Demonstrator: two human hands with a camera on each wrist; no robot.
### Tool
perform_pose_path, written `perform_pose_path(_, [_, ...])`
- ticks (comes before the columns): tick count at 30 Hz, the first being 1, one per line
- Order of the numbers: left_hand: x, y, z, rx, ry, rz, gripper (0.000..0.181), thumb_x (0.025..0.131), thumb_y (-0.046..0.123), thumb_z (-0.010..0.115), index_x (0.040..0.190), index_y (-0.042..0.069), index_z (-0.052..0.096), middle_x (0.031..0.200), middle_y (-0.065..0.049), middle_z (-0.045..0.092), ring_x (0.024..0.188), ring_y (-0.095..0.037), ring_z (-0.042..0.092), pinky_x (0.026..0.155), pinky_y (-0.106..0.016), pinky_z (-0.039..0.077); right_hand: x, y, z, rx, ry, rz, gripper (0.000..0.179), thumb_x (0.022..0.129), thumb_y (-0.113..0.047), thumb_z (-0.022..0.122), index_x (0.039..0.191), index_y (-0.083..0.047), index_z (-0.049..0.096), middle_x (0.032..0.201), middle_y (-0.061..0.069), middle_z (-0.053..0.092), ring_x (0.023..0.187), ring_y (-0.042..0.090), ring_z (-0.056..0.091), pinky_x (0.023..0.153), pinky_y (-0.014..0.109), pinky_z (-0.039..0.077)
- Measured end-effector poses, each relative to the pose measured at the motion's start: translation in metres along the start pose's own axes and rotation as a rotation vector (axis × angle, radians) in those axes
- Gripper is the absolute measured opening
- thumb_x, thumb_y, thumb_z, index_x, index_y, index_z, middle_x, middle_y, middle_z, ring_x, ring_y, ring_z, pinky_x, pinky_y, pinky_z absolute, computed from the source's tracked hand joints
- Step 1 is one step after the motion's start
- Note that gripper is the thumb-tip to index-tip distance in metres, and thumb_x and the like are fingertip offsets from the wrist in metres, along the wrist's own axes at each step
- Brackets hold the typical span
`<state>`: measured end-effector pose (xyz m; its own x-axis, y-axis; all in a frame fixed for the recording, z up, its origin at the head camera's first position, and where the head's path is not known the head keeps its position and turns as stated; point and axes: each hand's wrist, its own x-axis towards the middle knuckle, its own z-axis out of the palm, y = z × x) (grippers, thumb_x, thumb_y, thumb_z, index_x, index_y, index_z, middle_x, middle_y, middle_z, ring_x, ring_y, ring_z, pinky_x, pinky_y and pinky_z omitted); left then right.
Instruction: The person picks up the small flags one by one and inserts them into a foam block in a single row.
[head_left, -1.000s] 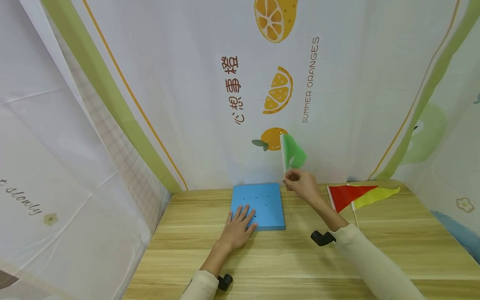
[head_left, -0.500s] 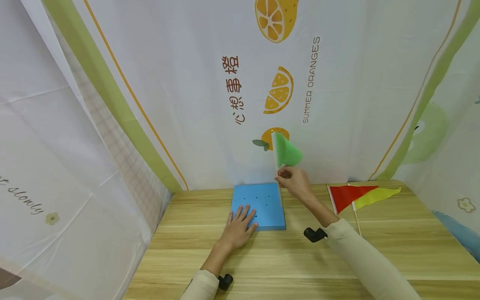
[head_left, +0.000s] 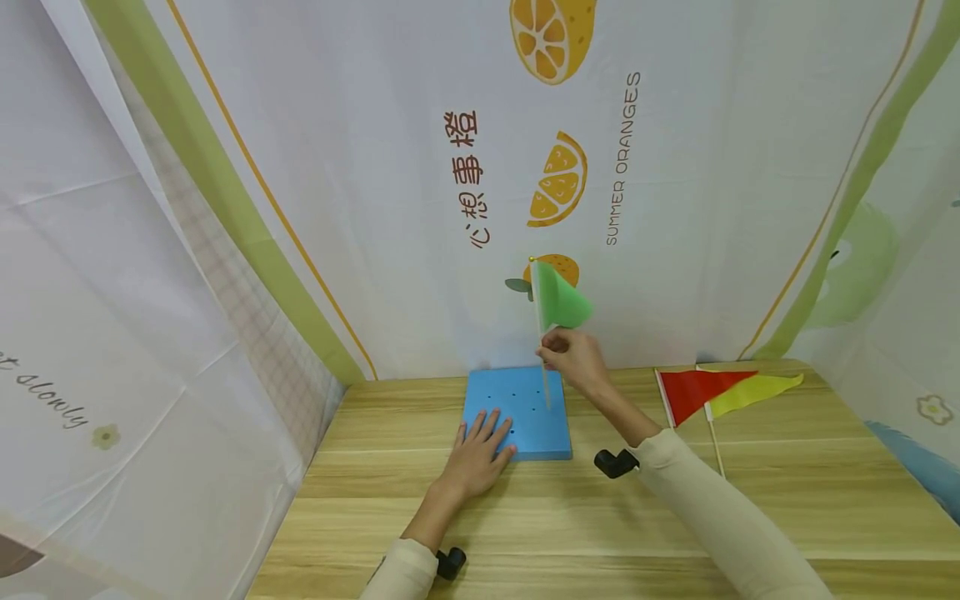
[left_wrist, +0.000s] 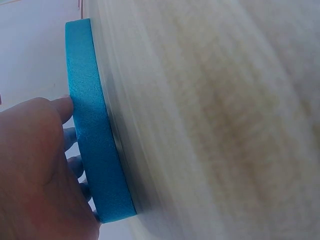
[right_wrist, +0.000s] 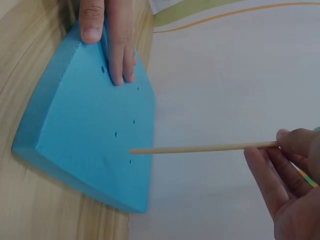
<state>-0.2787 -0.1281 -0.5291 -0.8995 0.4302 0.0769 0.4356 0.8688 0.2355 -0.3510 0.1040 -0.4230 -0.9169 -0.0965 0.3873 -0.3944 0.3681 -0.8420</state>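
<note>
A blue foam block (head_left: 525, 425) with several small holes lies on the wooden table. My left hand (head_left: 476, 461) rests on its front left part, fingers spread straight; in the left wrist view the thumb (left_wrist: 63, 108) lies at the block's edge. Above the block's back right part, my right hand (head_left: 576, 360) pinches the stick of a green flag (head_left: 558, 298) between thumb and fingers. The flag stands nearly upright, its cloth above the hand. In the right wrist view the bare lower stick (right_wrist: 200, 149) points at the block, its tip close over the surface near a hole.
On the table to the right lie a red flag (head_left: 697, 392) and a yellow flag (head_left: 753, 395), partly overlapping. A white curtain (head_left: 360, 208) printed with oranges hangs directly behind the table's back edge. Black wrist cameras sit at both cuffs.
My right hand has moved left with the green flag, from beside the block's right back corner to over the block. My left hand has stayed in place on the block.
</note>
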Motion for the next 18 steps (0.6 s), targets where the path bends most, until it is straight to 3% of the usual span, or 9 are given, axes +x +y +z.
perform_pose_path(7, [0.000,0.000,0.000,-0.009,0.000,0.000,0.060,0.105,0.051,0.031,0.157,0.023,0.026,0.166,-0.005,0.016,0.153,-0.032,0.013,0.122,-0.061,0.010,0.005,-0.002,0.011,-0.034,-0.001,-0.026,0.012,0.090,-0.020,0.072,0.090,-0.008,0.069,0.085,0.009,0.071,0.072,0.016,0.072,0.065,0.026,0.060])
perform_pose_path(18, [0.000,0.000,0.000,-0.013,-0.005,0.003,0.060,0.105,0.052,0.031,0.157,0.022,0.027,0.165,-0.005,0.017,0.153,-0.032,0.013,0.121,-0.061,0.010,0.011,-0.006,0.028,-0.010,-0.020,-0.056,0.009,0.091,-0.018,0.071,0.091,-0.009,0.070,0.089,0.007,0.072,0.077,0.017,0.072,0.068,0.027,0.061])
